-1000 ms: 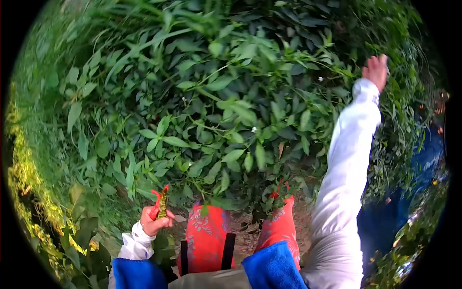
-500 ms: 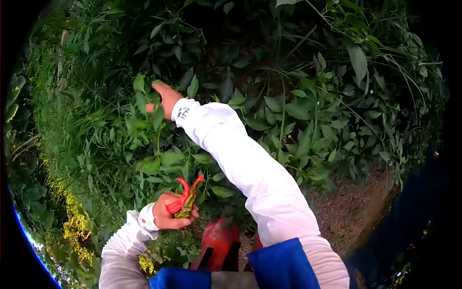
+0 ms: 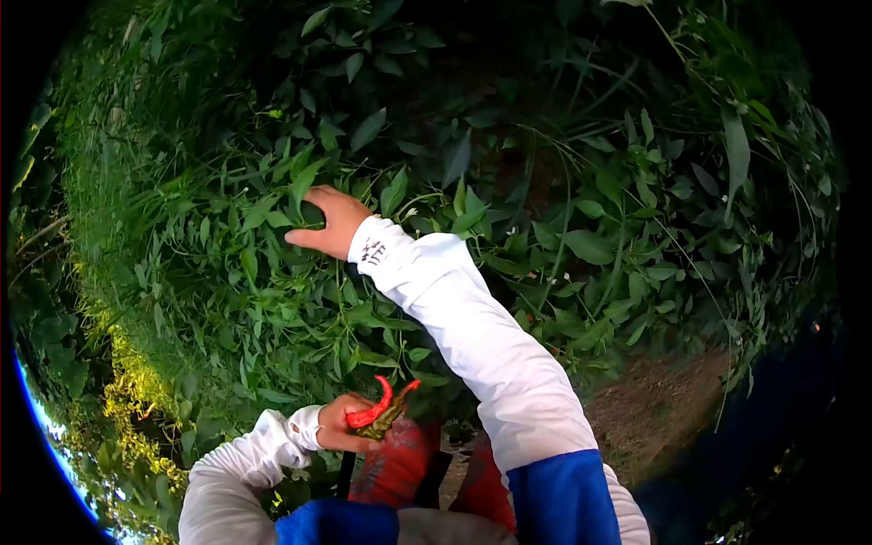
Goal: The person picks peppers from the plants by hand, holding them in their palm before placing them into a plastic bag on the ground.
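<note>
My left hand [image 3: 336, 429] is closed around chili peppers low in the view, close to my body. One is a curved red chili pepper [image 3: 369, 416]; against it lies a mottled green-brown chili pepper [image 3: 385, 421] with a reddish tip. Farther out, my right hand [image 3: 336, 223] reaches into the leafy pepper plants [image 3: 263, 300]. Its thumb and fingers are apart, with leaves around the fingertips, which are partly hidden. I see no pepper in that hand.
Dense foliage [image 3: 590, 245] fills the far side and right, with long grassy blades among it. Bare soil [image 3: 658, 400] shows at lower right. Yellowed plants [image 3: 136, 381] stand at left. My red-clad legs [image 3: 395, 463] are below my hands.
Both hands appear lower and farther right as the view shifts. Leaves that covered part of my right hand now cover less of it. My left hand still holds the peppers.
</note>
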### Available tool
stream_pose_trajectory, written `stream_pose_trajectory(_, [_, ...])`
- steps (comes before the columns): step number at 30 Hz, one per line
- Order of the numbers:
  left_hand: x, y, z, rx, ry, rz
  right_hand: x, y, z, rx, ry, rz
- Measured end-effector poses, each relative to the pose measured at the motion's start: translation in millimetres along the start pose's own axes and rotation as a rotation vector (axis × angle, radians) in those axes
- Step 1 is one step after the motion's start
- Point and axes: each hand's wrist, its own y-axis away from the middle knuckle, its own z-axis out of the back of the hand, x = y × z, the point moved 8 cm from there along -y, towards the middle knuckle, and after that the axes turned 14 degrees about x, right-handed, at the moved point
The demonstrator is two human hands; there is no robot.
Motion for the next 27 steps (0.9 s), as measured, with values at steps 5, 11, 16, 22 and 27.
stream_pose_trajectory(5, [54,73,-8,-0.233,0.201,-0.011,12,14,77,-0.194,-0.376,-0.026])
stream_pose_trajectory(11, [115,168,19,-0.572,0.338,-0.340,154,88,152,-0.913,-0.096,0.290])
stream_pose_trajectory(16, [158,211,17,-0.667,0.415,-0.505,208,-10,-75,-0.238,0.376,0.528])
stream_pose_trajectory(22, [177,260,35,-0.820,0.414,-0.702,-55,-53,-313,0.638,0.905,0.000])
stream_pose_trajectory(27, [169,310,134,-1.170,-0.068,-0.661,-132,31,-334,0.926,0.975,-0.312])
